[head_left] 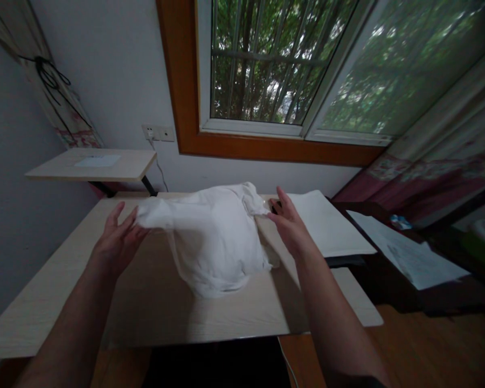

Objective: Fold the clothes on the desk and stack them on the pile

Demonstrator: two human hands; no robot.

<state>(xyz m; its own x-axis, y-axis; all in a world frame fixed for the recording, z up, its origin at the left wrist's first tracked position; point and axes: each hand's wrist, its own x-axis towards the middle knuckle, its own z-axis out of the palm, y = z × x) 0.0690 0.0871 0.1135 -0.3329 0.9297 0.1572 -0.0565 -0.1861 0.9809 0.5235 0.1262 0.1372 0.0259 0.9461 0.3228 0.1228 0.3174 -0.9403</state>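
A white shirt (222, 237) hangs spread between my hands above the pale wooden desk (153, 302), its lower part draping toward the desktop. At the left, my left hand (119, 240) pinches the end of what looks like a sleeve (157, 214), some fingers spread. The opposite upper corner, bunched and creased, is gripped by my right hand (288, 222) between thumb and fingers. Whether the shirt's bottom edge touches the desk, I cannot tell. A small dark object (275, 206) shows partly behind my right fingers.
A small raised shelf (133, 168) with a paper on it stands at the back left. To the right lie a white sheet or pad (327, 229) and papers (408, 253) on a dark surface. Beyond the desk are a socket (157, 132) with a cable and a window.
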